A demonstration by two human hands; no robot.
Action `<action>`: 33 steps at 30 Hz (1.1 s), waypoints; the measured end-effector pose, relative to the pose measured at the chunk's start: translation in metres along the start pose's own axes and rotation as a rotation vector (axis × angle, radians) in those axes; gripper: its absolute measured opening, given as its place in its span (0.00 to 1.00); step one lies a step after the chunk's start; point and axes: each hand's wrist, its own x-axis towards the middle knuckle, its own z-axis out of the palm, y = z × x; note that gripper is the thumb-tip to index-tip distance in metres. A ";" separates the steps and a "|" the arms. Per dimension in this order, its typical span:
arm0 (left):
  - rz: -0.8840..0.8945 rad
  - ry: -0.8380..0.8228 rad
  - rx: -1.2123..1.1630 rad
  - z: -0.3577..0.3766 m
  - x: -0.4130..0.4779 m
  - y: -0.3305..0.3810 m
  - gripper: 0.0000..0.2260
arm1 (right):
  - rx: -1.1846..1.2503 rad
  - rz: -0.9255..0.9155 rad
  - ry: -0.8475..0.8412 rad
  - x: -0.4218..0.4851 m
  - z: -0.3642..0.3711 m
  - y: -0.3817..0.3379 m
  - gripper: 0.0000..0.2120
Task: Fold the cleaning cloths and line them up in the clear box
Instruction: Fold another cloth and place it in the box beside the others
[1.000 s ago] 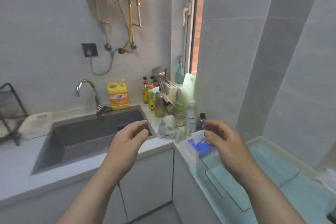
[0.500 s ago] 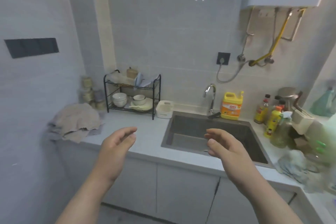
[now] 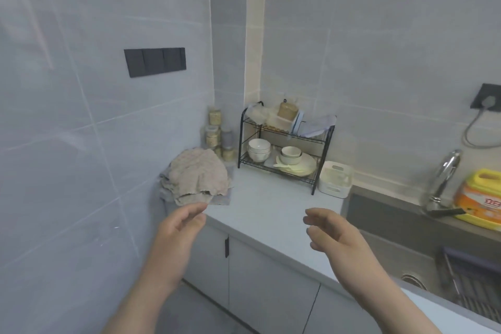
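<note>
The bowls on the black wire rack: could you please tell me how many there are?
4: two stacked bowls at the lower shelf's left, two smaller stacked bowls on a plate to their right. More may be hidden.

We have 1 view, from a wide-angle camera worn on the head, looking forward and down into the left corner of a kitchen counter [image 3: 271,206] where 2 tiled walls meet. It sits close above both forearms, which rise from the bottom edge. The sink [image 3: 393,225] is cut off at the right edge, and straight lines bow toward the borders.
</note>
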 end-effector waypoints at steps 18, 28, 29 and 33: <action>-0.135 0.185 0.214 0.027 0.246 -0.052 0.06 | 0.082 0.053 -0.227 0.306 0.060 0.043 0.12; -0.206 0.129 0.221 -0.007 0.419 -0.097 0.06 | 0.041 0.152 -0.225 0.437 0.142 0.052 0.12; -0.216 0.108 0.218 -0.013 0.439 -0.105 0.06 | 0.043 0.174 -0.206 0.452 0.156 0.054 0.12; -0.247 0.000 0.288 -0.033 0.516 -0.142 0.06 | 0.005 0.238 -0.166 0.509 0.216 0.063 0.09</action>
